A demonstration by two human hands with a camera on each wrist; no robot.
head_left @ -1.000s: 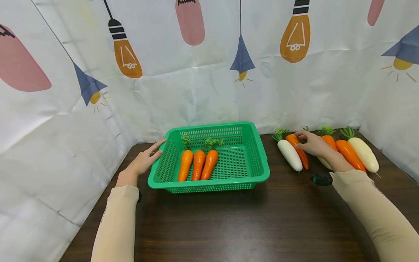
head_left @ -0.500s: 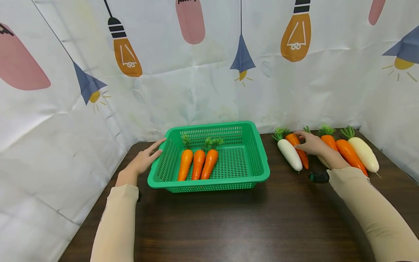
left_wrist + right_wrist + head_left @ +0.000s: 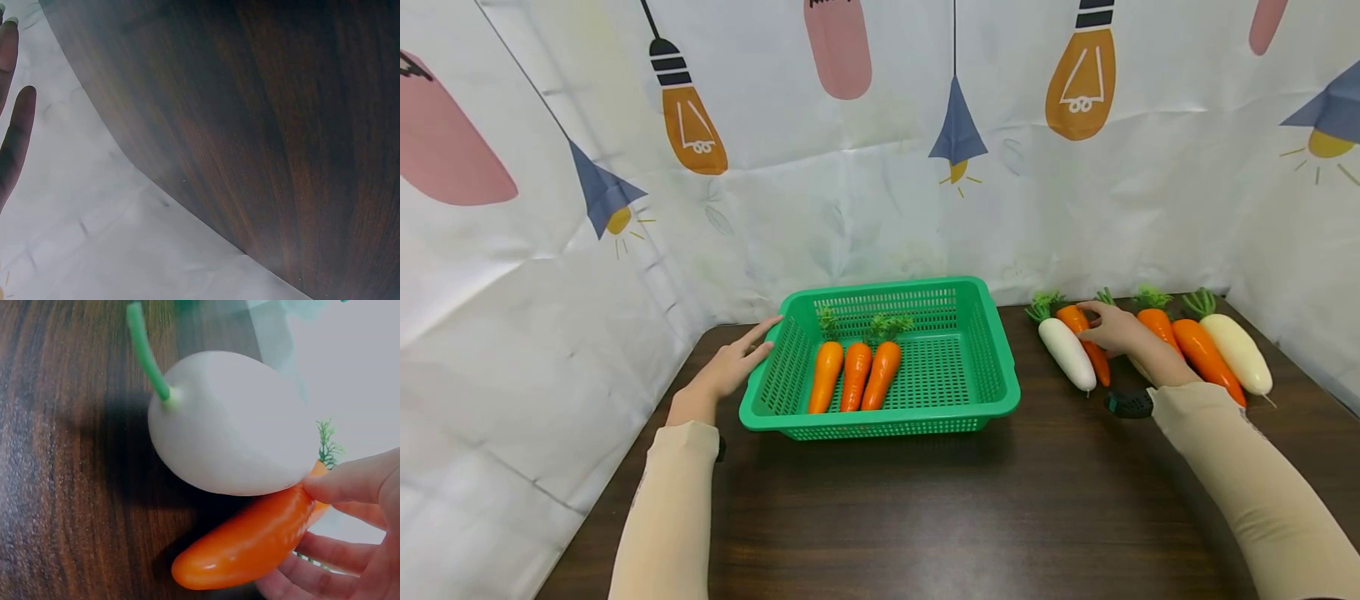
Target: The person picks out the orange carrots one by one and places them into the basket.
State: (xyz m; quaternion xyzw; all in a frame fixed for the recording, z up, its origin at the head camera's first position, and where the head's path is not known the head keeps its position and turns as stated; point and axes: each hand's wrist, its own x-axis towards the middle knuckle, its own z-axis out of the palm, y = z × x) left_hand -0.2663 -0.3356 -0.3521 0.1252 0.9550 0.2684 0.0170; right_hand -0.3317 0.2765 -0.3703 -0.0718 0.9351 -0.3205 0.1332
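In the head view my left hand (image 3: 726, 371) lies at the left rim of a green basket (image 3: 880, 422), fingers extended and touching its edge. Three orange carrots (image 3: 854, 375) with leafy tops lie side by side in that basket. On the right, my right hand (image 3: 1116, 329) holds another carrot (image 3: 250, 540) with thumb on one side and fingers on the other. A white radish (image 3: 231, 425) with a green stem lies against this carrot in the right wrist view. Only fingertips (image 3: 20, 131) of the left hand show in the left wrist view.
Right of my right hand lie more carrots (image 3: 1208, 358) and a pale radish (image 3: 1236, 354); another radish is mostly hidden under the hand. The dark wooden table (image 3: 880, 517) meets a white printed curtain (image 3: 880, 208) at the back and left.
My right hand has shifted slightly and its fingers have settled around the carrot, which stays in about the same place. The left hand stays at the basket rim.
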